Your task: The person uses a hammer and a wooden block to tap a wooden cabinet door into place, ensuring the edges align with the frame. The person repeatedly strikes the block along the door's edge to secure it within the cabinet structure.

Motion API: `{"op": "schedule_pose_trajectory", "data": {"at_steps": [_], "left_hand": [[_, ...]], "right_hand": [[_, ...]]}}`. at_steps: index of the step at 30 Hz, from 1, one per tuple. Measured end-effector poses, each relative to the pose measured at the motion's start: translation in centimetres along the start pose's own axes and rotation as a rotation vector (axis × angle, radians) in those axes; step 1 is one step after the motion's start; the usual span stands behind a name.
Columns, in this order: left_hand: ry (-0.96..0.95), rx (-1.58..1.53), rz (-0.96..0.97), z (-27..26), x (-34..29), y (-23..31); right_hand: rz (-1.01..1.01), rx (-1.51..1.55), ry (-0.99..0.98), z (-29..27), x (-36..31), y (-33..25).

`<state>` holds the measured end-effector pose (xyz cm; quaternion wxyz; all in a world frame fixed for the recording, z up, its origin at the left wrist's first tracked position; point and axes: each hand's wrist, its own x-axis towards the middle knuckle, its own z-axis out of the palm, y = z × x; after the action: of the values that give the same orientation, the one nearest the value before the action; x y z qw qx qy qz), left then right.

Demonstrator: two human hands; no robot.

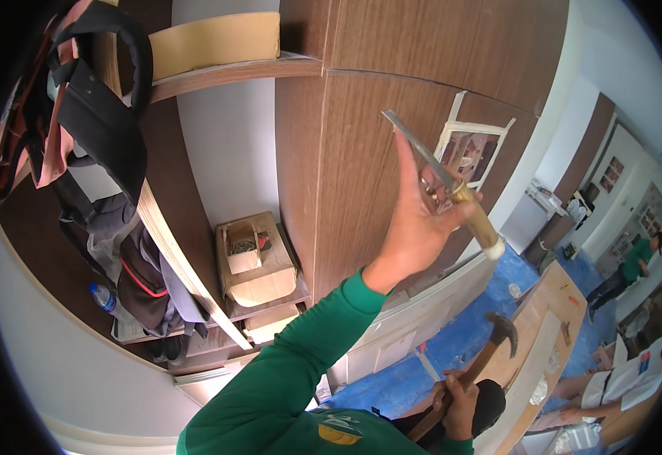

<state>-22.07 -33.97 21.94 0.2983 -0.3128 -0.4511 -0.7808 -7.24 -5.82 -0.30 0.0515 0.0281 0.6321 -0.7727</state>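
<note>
My left hand (416,231) is raised in front of the brown wood-grain cabinet door (369,182), closed around a chisel (483,226). The chisel has a flat metal blade pointing up and left, and a wooden handle with a pale butt end. One finger stretches along the blade. Small shiny metal pieces show in the palm, too small to name surely. Lower down, my right hand (458,406) grips the wooden handle of a claw hammer (502,331), its head up and apart from the chisel.
At left, open shelves hold a cardboard box (259,277), a dark bag (145,280) and a bottle (103,296). Black straps (103,106) hang above. Right, a long wooden board (555,303) stands over blue floor covering (437,345). One person (627,379) sits nearby; another (636,262) is farther off.
</note>
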Motion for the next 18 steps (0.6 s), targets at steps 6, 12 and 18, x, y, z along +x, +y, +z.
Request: {"op": "schedule_pose_trajectory", "data": {"at_steps": [6, 12, 18], "left_hand": [[0.052, -0.028, 0.038, 0.6, 3.2, -0.4], [0.128, -0.177, 0.092, 1.1, 3.5, -0.8], [0.21, -0.132, 0.164, 1.7, 4.6, -1.8]], "right_hand": [[0.027, -0.046, 0.039, 0.4, -0.2, 0.5], [-0.036, -0.092, 0.104, -0.5, -0.7, 0.7], [-0.049, -0.101, 0.162, -0.5, -1.2, -0.2]]}}
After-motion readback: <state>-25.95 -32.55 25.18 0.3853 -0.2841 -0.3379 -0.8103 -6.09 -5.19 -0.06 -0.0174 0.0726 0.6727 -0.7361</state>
